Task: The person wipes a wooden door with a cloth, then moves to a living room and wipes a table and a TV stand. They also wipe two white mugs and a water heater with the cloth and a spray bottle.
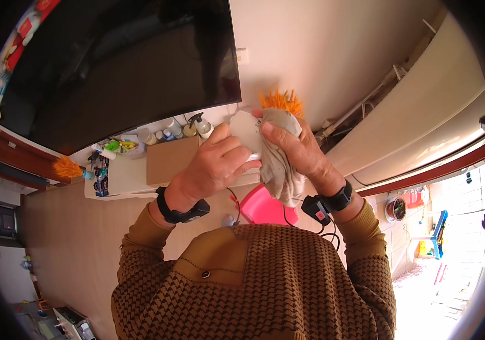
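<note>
In front of my chest, over the right end of the white cabinet, both hands work on a flat, smooth white object (pixel 246 131) whose exact kind I cannot make out. My left hand (pixel 217 164) is closed around its near left side, fingers curled. A crumpled beige-grey cloth (pixel 281 173) is gripped in my right hand (pixel 299 148), thumb on top. That cloth presses against the white object's right side and its lower end hangs down loose. Part of the white object is covered by my fingers and the cloth.
A large dark television (pixel 135 56) rises behind the white cabinet (pixel 126 173). On the cabinet are a brown cardboard box (pixel 171 158), a pump bottle (pixel 201 124) and several jars. Orange artificial flowers (pixel 282 102) stand behind my hands. Below them is a pink plastic piece (pixel 259 205), near dark cables (pixel 333 235).
</note>
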Motion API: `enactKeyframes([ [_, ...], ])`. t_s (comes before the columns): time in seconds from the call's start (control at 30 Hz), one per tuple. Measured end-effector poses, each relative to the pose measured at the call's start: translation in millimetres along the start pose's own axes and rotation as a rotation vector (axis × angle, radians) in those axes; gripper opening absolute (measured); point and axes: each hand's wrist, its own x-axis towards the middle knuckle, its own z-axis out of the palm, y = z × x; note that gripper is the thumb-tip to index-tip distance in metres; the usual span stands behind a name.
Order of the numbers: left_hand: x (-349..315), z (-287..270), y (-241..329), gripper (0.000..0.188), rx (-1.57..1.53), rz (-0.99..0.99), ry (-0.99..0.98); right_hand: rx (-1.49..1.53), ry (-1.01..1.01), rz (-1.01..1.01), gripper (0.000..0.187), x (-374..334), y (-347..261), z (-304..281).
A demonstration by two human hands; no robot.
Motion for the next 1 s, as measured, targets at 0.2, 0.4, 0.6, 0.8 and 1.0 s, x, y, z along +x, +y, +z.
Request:
enactKeyframes([
  [0.2,-3.2,5.9,0.8,0.028,0.137,0.189,-0.030,0.528,0.097,0.069,0.041,6.3,2.3,-24.7],
  [0.4,2.6,7.7,-8.5,0.028,0.178,0.233,-0.122,-0.545,-0.048,-0.349,0.070,-4.8,3.6,-7.5],
  [0.6,0.4,9.3,-8.5,0.024,0.079,0.163,-0.151,-0.169,0.180,-0.139,0.041,2.1,22.3,1.7],
  [0.8,-8.7,11.3,-5.1,0.028,0.202,0.253,-0.081,0.111,0.335,0.013,0.023,21.8,42.3,-32.2],
  [1.0,-11.6,5.0,-11.5,0.029,0.286,0.255,0.002,-0.049,0.201,-0.025,0.070,10.5,6.8,-53.9],
])
